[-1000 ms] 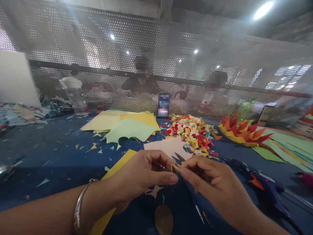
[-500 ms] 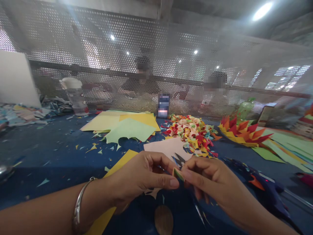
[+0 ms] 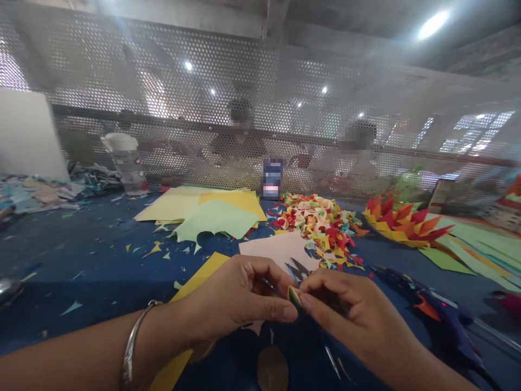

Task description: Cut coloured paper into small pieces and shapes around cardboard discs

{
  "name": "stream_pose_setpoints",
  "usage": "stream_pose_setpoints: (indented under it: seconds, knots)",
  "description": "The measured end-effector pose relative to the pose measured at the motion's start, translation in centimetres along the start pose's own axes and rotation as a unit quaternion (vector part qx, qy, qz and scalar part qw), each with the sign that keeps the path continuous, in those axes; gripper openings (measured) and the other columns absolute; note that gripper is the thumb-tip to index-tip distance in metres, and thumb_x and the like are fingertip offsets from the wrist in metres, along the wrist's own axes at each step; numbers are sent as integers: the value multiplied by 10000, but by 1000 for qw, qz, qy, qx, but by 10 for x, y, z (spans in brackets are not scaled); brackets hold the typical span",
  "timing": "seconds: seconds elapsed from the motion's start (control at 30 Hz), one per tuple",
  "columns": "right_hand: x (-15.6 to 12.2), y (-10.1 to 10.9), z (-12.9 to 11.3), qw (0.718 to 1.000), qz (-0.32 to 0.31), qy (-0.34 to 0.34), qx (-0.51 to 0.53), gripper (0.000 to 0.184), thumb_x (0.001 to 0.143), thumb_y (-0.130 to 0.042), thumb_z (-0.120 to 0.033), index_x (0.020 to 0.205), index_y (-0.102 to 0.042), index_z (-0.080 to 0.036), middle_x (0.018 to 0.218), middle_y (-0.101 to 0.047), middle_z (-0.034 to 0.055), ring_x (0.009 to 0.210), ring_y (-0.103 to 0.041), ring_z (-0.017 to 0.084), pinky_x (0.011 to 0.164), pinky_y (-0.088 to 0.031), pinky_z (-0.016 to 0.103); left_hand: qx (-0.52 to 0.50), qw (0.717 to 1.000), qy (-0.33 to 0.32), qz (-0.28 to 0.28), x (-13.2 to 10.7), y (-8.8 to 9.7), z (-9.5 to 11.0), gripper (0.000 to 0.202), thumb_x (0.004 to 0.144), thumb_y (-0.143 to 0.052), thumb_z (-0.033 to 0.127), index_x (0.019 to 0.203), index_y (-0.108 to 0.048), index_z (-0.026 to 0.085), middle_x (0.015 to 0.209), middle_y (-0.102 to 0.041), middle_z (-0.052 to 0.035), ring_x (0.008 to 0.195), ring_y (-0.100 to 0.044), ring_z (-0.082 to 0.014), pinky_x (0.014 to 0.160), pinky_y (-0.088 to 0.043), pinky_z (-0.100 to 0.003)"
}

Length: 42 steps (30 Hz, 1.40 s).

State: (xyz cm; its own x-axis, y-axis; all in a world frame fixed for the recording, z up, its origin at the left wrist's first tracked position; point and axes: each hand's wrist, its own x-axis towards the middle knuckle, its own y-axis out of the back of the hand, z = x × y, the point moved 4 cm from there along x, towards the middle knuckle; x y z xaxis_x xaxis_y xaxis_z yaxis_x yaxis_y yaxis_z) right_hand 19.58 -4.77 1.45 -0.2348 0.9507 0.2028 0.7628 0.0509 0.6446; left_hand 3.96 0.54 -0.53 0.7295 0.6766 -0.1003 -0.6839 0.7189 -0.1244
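My left hand (image 3: 240, 304) and my right hand (image 3: 345, 309) meet low in the middle of the view, fingertips pinched together on a small folded green and yellow paper piece (image 3: 293, 296). A silver bangle sits on my left wrist. Just beyond the fingers lie scissors (image 3: 299, 267) on a pale pink sheet (image 3: 277, 247). A yellow sheet (image 3: 203, 271) lies under my left hand.
A heap of folded coloured paper pieces (image 3: 321, 222) lies behind the pink sheet. Yellow and green sheets (image 3: 207, 209) are at the back left. A spiky red-orange paper piece (image 3: 402, 222) and a dark glue gun (image 3: 431, 312) are at right. A perforated screen (image 3: 260, 108) with people behind it closes the back.
The two hands stay pinched on the small paper piece and have turned it slightly; the view has tilted a little downward.
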Motion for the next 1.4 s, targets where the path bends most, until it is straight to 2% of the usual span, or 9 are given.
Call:
stream_pose_setpoints:
  seconds: [0.2, 0.6, 0.83, 1.17, 1.4]
  knots:
    - [-1, 2, -4, 999, 15, 22, -31, 203, 893, -526, -316, 798, -659, -195, 661, -600, -12, 590, -528, 124, 546, -408, 231, -1, 1000, 1, -12, -1, -1, -1, 272, 644, -818, 228, 839, -638, 173, 707, -620, 50, 587, -512, -69, 544, -351, -190]
    - [-1, 3, -1, 1000, 18, 12, -15, 203, 893, -535, -325, 798, -660, -197, 645, -572, -20, 572, -500, 119, 528, -391, 226, -15, 1000, 2, -26, -1, 1, 1, 271, 665, -822, 249, 858, -656, 158, 788, -705, -13, 657, -604, -99, 590, -423, -195]
    - [-1, 4, -4, 1000, 18, 21, 3, 193, 888, -532, -295, 780, -657, -197, 627, -560, -26, 551, -479, 110, 511, -376, 216, -30, 999, 18, -24, -3, 1, 3, 247, 678, -814, 248, 883, -723, 145, 810, -728, -50, 740, -636, -129, 716, -478, -238]
    - [-3, 4, -1, 1000, 19, 21, 5, 199, 896, -521, -309, 803, -655, -196, 671, -621, -5, 588, -536, 128, 548, -410, 240, -29, 999, 8, -39, -3, 2, 5, 179, 800, -713, 262, 940, -756, 158, 874, -737, -68, 776, -627, -125, 749, -463, -238]
    - [-3, 3, -4, 1000, 20, 23, 1, 183, 888, -512, -276, 803, -646, -185, 677, -630, 3, 582, -550, 127, 537, -421, 235, 32, 999, -34, -19, -4, 1, 3, 186, 786, -721, 287, 908, -744, 149, 799, -710, -45, 707, -598, -115, 692, -455, -236]
